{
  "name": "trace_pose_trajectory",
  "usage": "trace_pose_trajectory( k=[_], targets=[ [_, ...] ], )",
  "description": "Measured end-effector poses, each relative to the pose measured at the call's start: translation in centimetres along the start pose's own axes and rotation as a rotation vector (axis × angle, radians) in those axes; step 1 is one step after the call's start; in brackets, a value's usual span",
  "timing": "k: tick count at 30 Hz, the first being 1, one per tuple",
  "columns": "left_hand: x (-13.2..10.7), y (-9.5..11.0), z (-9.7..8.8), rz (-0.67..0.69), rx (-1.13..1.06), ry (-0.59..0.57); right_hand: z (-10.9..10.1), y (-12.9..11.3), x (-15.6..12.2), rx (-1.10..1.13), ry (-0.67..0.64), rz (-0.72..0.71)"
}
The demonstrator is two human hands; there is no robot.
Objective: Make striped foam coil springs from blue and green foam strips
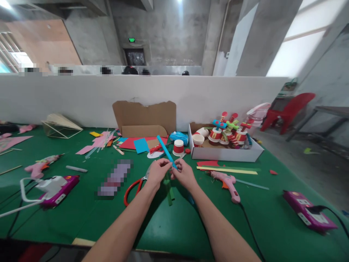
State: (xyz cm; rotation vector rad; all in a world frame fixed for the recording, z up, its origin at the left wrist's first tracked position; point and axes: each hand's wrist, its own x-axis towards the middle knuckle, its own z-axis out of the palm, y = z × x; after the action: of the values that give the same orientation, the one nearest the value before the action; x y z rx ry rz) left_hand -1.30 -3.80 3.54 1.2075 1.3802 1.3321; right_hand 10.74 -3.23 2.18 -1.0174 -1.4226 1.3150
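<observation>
Both my hands meet over the middle of the green table [81, 218]. My left hand [157, 172] and my right hand [183, 173] pinch a blue paper strip [165, 149] that slants up and away from my fingers. A green strip [168, 189] hangs down between my hands toward the table. Red-handled scissors [134, 187] lie just left of my left wrist. A pink glue gun [228, 184] lies to the right of my right hand.
A white box [226, 153] of red-and-white paper cup crafts stands at back right. Paper scraps, a red-and-white cup [178, 147] and cardboard [144, 118] lie behind my hands. Another glue gun [40, 164] and purple power strips [58, 189] [309, 211] flank the table. A red chair [289, 111] stands beyond.
</observation>
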Motion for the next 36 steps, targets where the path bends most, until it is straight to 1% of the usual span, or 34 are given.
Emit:
trace_pose_trajectory(
  k=[3,7,9,13,16,19,22,24,25,27,29,31,33,36],
  targets=[
    [0.0,-0.1,-0.5,-0.025,-0.043,-0.020,-0.3,-0.2,0.1,0.081,-0.026,0.059],
    [-0.1,-0.2,-1.0,-0.036,0.005,-0.040,-1.0,-0.5,0.1,0.047,-0.027,0.078],
    [-0.1,-0.4,-1.0,-0.032,0.023,-0.050,-1.1,-0.5,0.1,0.064,-0.040,0.100],
    [0.0,-0.7,-1.0,0.001,0.052,-0.034,-1.0,-0.4,0.1,0.092,-0.058,0.145],
    [-0.1,-0.8,-1.0,0.031,0.075,-0.023,-0.9,-0.4,0.1,0.085,-0.055,0.150],
    [-0.2,-0.9,-0.9,0.047,0.079,-0.050,-0.9,-0.4,0.1,0.063,-0.024,0.135],
    [-0.2,-0.9,-0.9,0.085,0.123,-0.080,-0.9,-0.3,0.1,0.076,-0.001,0.150],
    [-0.1,-1.0,-0.9,0.147,0.188,-0.087,-1.0,-0.3,0.2,0.102,-0.003,0.173],
    [-0.1,-1.0,-1.0,0.203,0.233,-0.089,-1.0,-0.2,0.2,0.119,-0.004,0.187],
    [-0.1,-1.0,-1.2,0.370,0.337,-0.104,-1.2,-0.2,0.2,0.161,-0.006,0.215],
    [-0.1,-0.9,-1.5,0.556,0.443,-0.147,-1.4,-0.3,0.1,0.207,-0.010,0.237],
    [-0.1,-0.7,-1.8,0.688,0.534,-0.190,-1.6,-0.5,0.0,0.234,-0.027,0.252],
    [-0.1,-0.6,-2.1,0.761,0.609,-0.220,-1.8,-0.8,-0.1,0.233,-0.052,0.260],
    [-0.1,-0.5,-2.5,0.818,0.683,-0.244,-2.0,-1.3,-0.2,0.237,-0.085,0.257]
  ],
)
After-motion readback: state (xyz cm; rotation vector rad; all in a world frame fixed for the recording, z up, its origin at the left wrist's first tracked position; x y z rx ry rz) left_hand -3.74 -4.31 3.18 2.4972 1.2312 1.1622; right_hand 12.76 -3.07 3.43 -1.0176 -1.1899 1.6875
